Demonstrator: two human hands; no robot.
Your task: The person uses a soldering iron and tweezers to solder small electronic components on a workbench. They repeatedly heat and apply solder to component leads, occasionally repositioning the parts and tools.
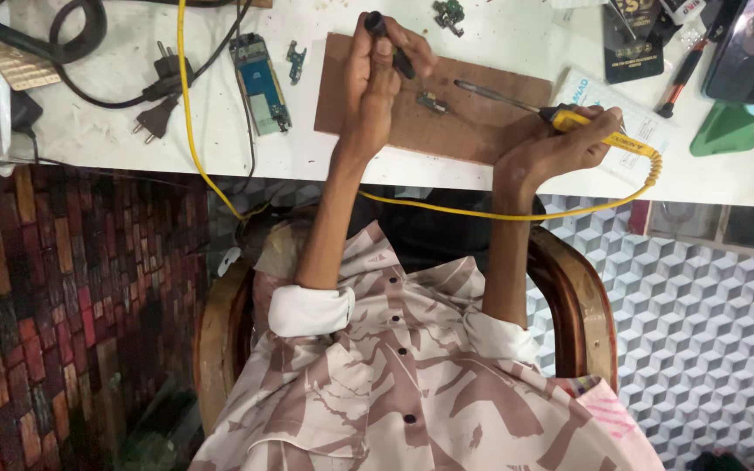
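Soldering at the brown board (464,122) on the desk (220,148). Right hand (560,144) grips the yellow-handled iron (517,103); left hand (377,74) grips a dark tool (390,42). The small component (432,102) lies mid-board, between them; brace both wrists on the board, judging by the fine tip.

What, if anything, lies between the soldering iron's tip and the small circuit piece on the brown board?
Nothing visible. The soldering iron in the right hand points across bare brown board toward the small circuit piece. The left hand holds a dark tool just beside it.
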